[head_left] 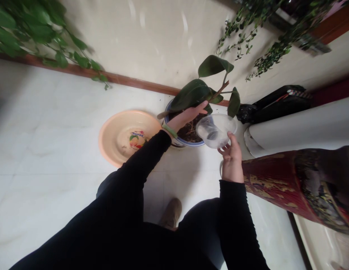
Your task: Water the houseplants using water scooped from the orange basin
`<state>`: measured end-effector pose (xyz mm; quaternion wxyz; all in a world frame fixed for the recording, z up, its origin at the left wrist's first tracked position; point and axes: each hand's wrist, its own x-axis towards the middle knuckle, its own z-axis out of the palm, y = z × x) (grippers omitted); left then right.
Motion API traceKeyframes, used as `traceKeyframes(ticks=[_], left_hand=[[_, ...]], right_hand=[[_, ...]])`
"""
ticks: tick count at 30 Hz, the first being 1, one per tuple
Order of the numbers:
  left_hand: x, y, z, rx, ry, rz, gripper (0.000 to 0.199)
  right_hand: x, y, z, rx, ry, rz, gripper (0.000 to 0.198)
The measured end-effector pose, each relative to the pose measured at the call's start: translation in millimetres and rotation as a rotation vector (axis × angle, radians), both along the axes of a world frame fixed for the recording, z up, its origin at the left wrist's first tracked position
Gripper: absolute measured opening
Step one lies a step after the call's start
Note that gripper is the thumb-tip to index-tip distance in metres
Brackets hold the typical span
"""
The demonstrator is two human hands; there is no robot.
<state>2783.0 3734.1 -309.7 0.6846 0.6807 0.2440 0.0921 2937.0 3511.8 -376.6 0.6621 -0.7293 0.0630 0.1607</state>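
Observation:
My right hand grips a clear plastic bowl by its near right rim and tilts it over the edge of a blue-and-white flowerpot. Dark soil shows inside the pot. A plant with broad dark leaves and a brown stem grows there. Above the soil, my left hand reaches in with fingers stretched out, under a large leaf and near the stem. Whether its fingertips touch the plant, I cannot tell. A pale green band circles the left wrist.
Left of the pot, a peach plastic basin with a printed fruit picture sits on the white floor. A tall red vase and a white pipe-like column stand at the right. Trailing plants hang along the wall. My shoe is below.

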Motion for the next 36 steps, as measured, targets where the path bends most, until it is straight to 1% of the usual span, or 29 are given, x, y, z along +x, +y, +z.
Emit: traceKeyframes(ticks=[3,6,11,15,18,21,23,26,29,36], left_hand=[[-4,-3,4.9,0.003,0.007,0.0,0.085],[-6,-5,7.1,-0.003,0.012,0.001,0.086],[-7,-4,8.2,0.001,-0.002,-0.004,0.085],[-9,-3,9.9,0.011,0.021,0.01,0.086],[-9,-2,8.2,-0.002,-0.01,0.0,0.08],[-8,-1,5.7,-0.016,-0.033,0.004,0.074],[-7,0,5.6,-0.009,-0.009,0.012,0.073],[-8,1,6.4,0.007,0.029,0.018,0.076],[-8,3,5.1,0.004,0.005,0.003,0.08],[-6,6,-0.6,-0.006,-0.017,-0.015,0.084]], right_hand=[[-1,3,0,-0.034,-0.003,0.001,0.056],[-3,7,-1,-0.067,-0.002,-0.027,0.058],[-3,10,0,-0.073,0.013,0.024,0.061],[-2,8,4,-0.023,0.108,0.013,0.056],[-3,6,7,0.009,0.131,0.041,0.058],[-4,7,7,-0.002,0.107,0.056,0.059],[-5,10,7,-0.013,0.095,0.044,0.06],[-9,14,4,-0.025,0.07,0.059,0.064],[-14,19,0,-0.029,0.016,0.094,0.068],[-27,31,-3,-0.048,-0.06,0.063,0.076]])
